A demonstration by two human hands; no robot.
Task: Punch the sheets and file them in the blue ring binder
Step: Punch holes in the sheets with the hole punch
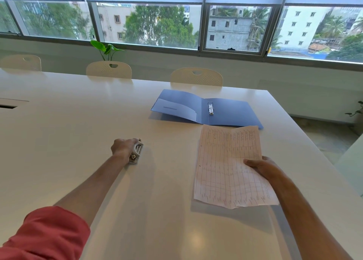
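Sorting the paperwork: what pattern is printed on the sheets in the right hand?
A grid of ruled table lines on white sheets, held by the right hand; seen in the head view.

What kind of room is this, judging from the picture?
Probably an office meeting room: a long white table with matching chairs along its far side, a wide row of windows with roller blinds, and an open blue binder for paperwork.

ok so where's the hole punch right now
In the head view the hole punch sits on the white table, left of centre, under the left hand.
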